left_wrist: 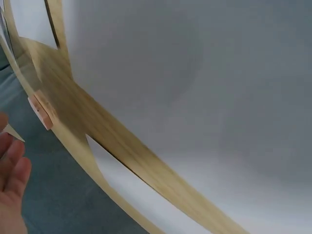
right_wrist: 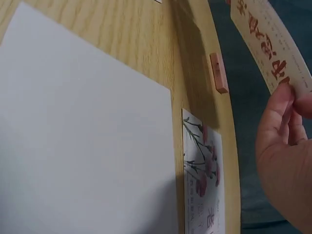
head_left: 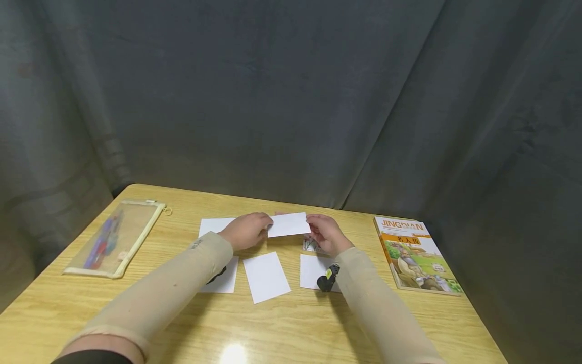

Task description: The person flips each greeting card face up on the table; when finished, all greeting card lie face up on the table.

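Observation:
Both hands hold one card (head_left: 288, 224) in the air over the back of the table. My left hand (head_left: 245, 230) pinches its left end, and my right hand (head_left: 328, 233) pinches its right end. White shows on the card in the head view; red written characters show on its other face in the right wrist view (right_wrist: 265, 41). Below my right hand lies a card with pink flowers (right_wrist: 202, 170), partly hidden in the head view. White cards lie at the upper left (head_left: 213, 225), lower left (head_left: 226, 278), middle (head_left: 267, 278) and lower right (head_left: 311, 270).
A small pinkish block (right_wrist: 219, 73) lies near the table's back edge, mostly behind the held card in the head view. On the left is a zippered mesh pouch (head_left: 141, 217) with pens inside. A book (head_left: 420, 255) lies at the right edge. Dark curtain (head_left: 273, 101) hangs behind.

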